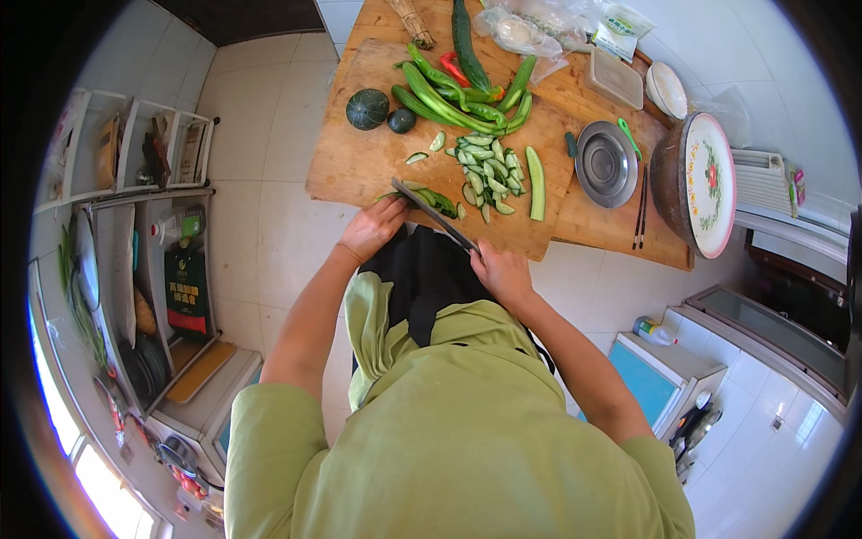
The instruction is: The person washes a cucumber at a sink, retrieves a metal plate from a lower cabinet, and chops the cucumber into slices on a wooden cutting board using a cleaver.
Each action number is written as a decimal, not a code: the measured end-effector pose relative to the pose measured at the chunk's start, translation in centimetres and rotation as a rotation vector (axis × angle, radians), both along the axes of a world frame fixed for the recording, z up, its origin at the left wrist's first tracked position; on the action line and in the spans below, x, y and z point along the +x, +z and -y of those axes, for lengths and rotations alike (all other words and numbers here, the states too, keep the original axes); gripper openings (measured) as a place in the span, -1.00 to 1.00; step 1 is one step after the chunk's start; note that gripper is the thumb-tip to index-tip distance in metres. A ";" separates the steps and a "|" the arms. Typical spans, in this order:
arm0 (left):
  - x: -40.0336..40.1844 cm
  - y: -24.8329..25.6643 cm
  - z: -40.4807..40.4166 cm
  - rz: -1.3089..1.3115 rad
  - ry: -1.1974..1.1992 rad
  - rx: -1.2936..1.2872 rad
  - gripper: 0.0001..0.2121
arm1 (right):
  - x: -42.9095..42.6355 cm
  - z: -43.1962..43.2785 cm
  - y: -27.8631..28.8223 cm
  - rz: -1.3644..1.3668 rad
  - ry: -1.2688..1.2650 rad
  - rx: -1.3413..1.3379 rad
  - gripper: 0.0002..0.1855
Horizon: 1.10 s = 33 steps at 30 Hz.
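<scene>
My right hand [503,271] is closed on the handle of a kitchen knife [438,217], whose dark blade slants up to the left over the near edge of a wooden cutting board [330,172]. My left hand [375,228] rests at the board's edge with its fingertips on a piece of cucumber [387,196] by the blade's tip. Green slices lie under and beyond the blade. Right of them is a heap of cut cucumber slices [488,172], and beside it a long cucumber half [535,183], cut face up. Two slices lie apart, farther up the board.
Green peppers [431,74], a red pepper [454,69], a dark cucumber [466,47] and two round dark green squashes [367,109] lie at the back. To the right are a metal plate [607,164], chopsticks [640,207], a plastic container [614,78] and a large basin [709,185] overhanging the table.
</scene>
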<state>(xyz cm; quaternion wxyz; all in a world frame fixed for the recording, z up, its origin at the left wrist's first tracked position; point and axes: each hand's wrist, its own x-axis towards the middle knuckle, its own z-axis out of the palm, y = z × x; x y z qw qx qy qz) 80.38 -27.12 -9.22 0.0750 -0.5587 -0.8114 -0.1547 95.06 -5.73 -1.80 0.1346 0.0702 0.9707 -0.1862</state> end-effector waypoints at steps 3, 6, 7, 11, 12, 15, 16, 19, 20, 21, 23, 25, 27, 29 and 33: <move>0.2 -0.4 0.4 0.077 0.015 -0.014 -0.69 | 0.1 0.2 1.0 -0.058 0.004 -0.012 -0.83; 0.1 -0.7 0.5 0.070 0.028 0.009 -0.69 | -0.6 0.3 1.3 -0.038 0.047 0.009 -0.83; 0.2 -0.6 0.4 0.070 0.029 0.013 -0.69 | -0.5 0.2 1.0 -0.038 0.047 0.013 -0.83; 0.3 -0.8 0.7 0.091 0.056 0.023 -0.71 | -0.2 -0.1 -0.3 -0.037 0.038 0.031 -0.83; 0.3 -0.9 0.9 0.109 0.083 0.032 -0.72 | -0.2 0.0 -0.3 -0.040 0.021 0.020 -0.83; 0.4 -1.0 1.1 0.110 0.093 0.047 -0.72 | -0.3 0.2 0.2 -0.045 0.030 0.018 -0.83; 0.4 -1.0 1.2 0.110 0.097 0.046 -0.72 | -0.4 0.4 0.5 -0.045 0.033 0.017 -0.83; 0.5 -1.1 1.1 0.105 0.092 0.029 -0.72 | -0.4 0.5 0.9 -0.062 0.020 0.011 -0.84; 0.6 -1.1 1.1 0.113 0.095 0.036 -0.71 | -0.4 0.7 0.2 -0.070 0.017 -0.010 -0.82; 0.4 -1.0 1.1 0.117 0.099 0.043 -0.71 | -0.7 0.8 -0.1 -0.084 0.016 -0.030 -0.80; 0.4 -0.7 1.0 0.110 0.097 0.032 -0.71 | -0.7 0.5 -0.2 -0.084 0.017 -0.020 -0.81; 0.4 -0.3 0.9 0.108 0.092 0.016 -0.71 | -0.7 0.5 0.0 -0.079 0.016 -0.014 -0.81; 0.3 -0.2 1.0 0.041 0.076 0.064 -0.73 | -0.7 0.6 0.5 -0.032 0.015 -0.013 -0.82; 0.4 -0.8 1.5 0.055 0.090 0.059 -0.73 | -1.1 1.1 1.2 -0.055 0.052 -0.004 -0.83; 0.6 -0.8 1.5 0.139 0.102 0.032 -0.72 | -1.1 0.9 0.1 -0.089 0.099 0.024 -0.84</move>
